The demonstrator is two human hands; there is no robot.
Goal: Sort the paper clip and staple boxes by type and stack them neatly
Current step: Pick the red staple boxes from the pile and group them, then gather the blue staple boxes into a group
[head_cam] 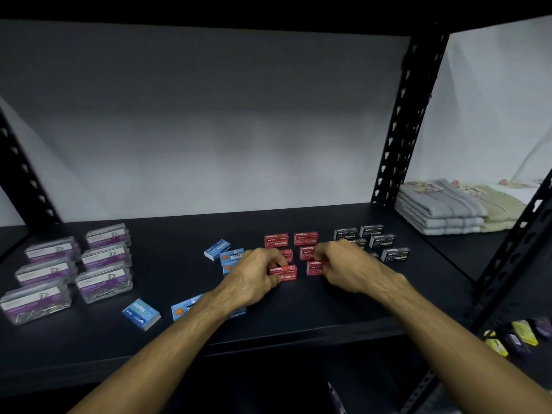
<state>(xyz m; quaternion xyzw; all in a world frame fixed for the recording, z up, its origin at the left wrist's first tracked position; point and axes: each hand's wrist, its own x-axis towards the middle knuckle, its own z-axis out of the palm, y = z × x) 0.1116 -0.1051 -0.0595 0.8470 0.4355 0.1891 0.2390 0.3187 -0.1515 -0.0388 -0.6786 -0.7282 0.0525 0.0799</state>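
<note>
Several red staple boxes stand in two columns at the middle of the black shelf (298,324). My left hand (257,276) grips the near-left red staple box (283,272). My right hand (349,265) pinches the near-right red staple box (314,268). Several black staple boxes (383,241) are grouped to the right, partly hidden behind my right hand. Blue staple boxes lie scattered: one at the back (217,249), one near the front (141,313), others under my left arm. Clear paper clip boxes with purple labels (103,282) stand in stacks at the left.
Folded towels (448,210) lie on the neighbouring shelf at the right, behind a perforated black upright (400,127). Small yellow and purple packets (519,336) sit on a lower level at the right. A white backdrop hangs behind the shelf.
</note>
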